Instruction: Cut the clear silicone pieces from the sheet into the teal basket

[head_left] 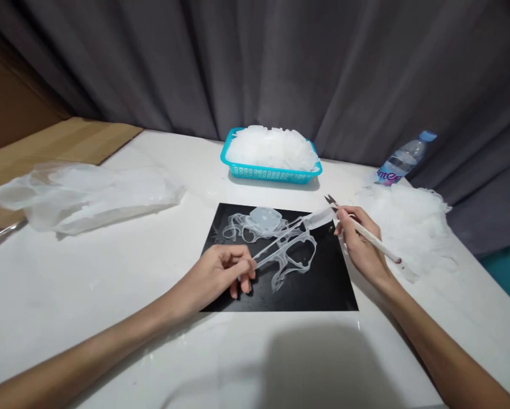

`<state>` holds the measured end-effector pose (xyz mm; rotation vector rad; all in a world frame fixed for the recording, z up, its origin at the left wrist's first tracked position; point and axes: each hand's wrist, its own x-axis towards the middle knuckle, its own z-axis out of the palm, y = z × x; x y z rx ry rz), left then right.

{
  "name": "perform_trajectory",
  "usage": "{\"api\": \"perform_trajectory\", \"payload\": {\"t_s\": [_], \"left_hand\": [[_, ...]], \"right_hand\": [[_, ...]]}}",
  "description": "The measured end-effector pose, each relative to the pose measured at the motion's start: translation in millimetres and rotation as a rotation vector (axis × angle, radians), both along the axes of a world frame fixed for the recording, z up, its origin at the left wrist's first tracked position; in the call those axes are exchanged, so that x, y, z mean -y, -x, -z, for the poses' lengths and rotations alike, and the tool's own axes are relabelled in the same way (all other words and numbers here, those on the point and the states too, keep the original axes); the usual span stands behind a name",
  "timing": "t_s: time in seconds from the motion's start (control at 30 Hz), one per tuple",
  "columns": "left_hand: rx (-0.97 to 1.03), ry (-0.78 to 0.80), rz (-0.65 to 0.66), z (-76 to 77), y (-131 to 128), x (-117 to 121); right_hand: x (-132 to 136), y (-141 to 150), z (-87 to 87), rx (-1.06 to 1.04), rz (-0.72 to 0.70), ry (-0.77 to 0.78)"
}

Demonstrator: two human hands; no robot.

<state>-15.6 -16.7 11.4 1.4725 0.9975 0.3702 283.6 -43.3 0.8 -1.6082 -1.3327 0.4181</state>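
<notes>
At ten o'clock from the black mat (323, 284) lay a plastic bag (105, 193). The left hand (227, 267), at nine, pinched one end of a clear plastic frame (316, 218), which stretched over the mat between the hands, towards two. A blue basket (272, 174) stood at twelve. The right hand (363, 241), at three, gripped pale-handled snips (378, 243); whether it also grasped the frame, I couldn't tell. At two stood a bottle (402, 162).
</notes>
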Motion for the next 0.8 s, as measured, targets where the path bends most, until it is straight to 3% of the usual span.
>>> {"api": "perform_trajectory", "payload": {"t_s": [0.17, 0.23, 0.33, 0.47, 0.53, 0.63, 0.8], "left_hand": [[-0.033, -0.222, -0.182, -10.9, 3.5, 1.6], [0.063, -0.108, -0.138, -14.4, 3.9, 4.9], [0.196, 0.188, 0.02, -14.9, 1.2, 8.7], [0.28, 0.358, -0.015, -10.3, -2.5, 9.7], [0.305, 0.416, -0.033, -9.0, -1.8, 8.4], [0.312, 0.493, -0.063, -9.7, 0.9, 6.6], [0.241, 0.408, -0.031, -7.8, 2.7, 8.5]], "right_hand": [[26.7, 37.4, -5.1, 0.055, -0.279, -0.113], [43.8, 58.0, -2.9, 0.092, -0.376, -0.172], [64.7, 80.7, 2.1, 0.201, -0.504, -0.266], [76.8, 91.5, -0.4, 0.326, -0.65, -0.254], [77.1, 88.0, -5.7, 0.261, -0.666, -0.244], [73.2, 74.7, -12.9, 0.124, -0.584, -0.266], [57.7, 57.3, -4.2, 0.247, -0.425, -0.312]]}}
